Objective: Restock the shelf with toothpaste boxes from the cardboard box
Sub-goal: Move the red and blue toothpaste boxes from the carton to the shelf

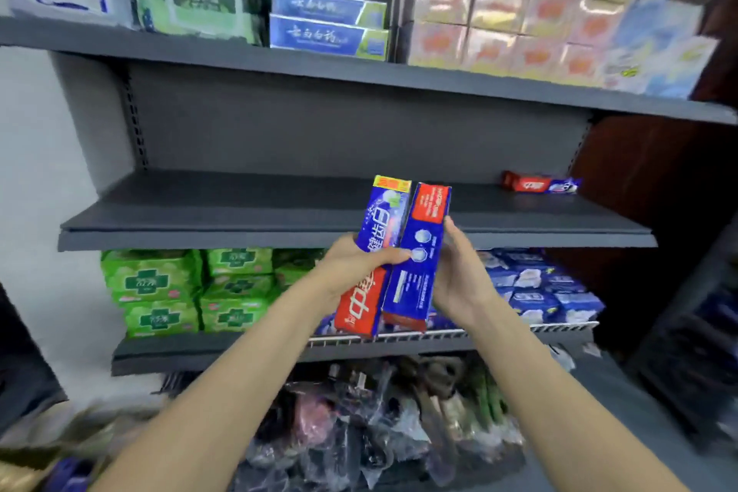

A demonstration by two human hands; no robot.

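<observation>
Two red-and-blue toothpaste boxes stand side by side in front of the grey middle shelf (279,208). My left hand (355,264) grips the left box (375,252), its thumb reaching across onto the right box. My right hand (459,276) holds the right box (419,252) from its right side, fingers behind it. One more red-and-blue toothpaste box (541,183) lies flat at the back right of the middle shelf. The cardboard box is out of view.
Two blue toothpaste boxes (327,22) are stacked on the upper shelf beside green wipes (195,2) and pink cartons (511,4). Below the middle shelf sit green packs (187,288) and blue packs (547,288). Plastic-wrapped goods (379,423) pile on the floor.
</observation>
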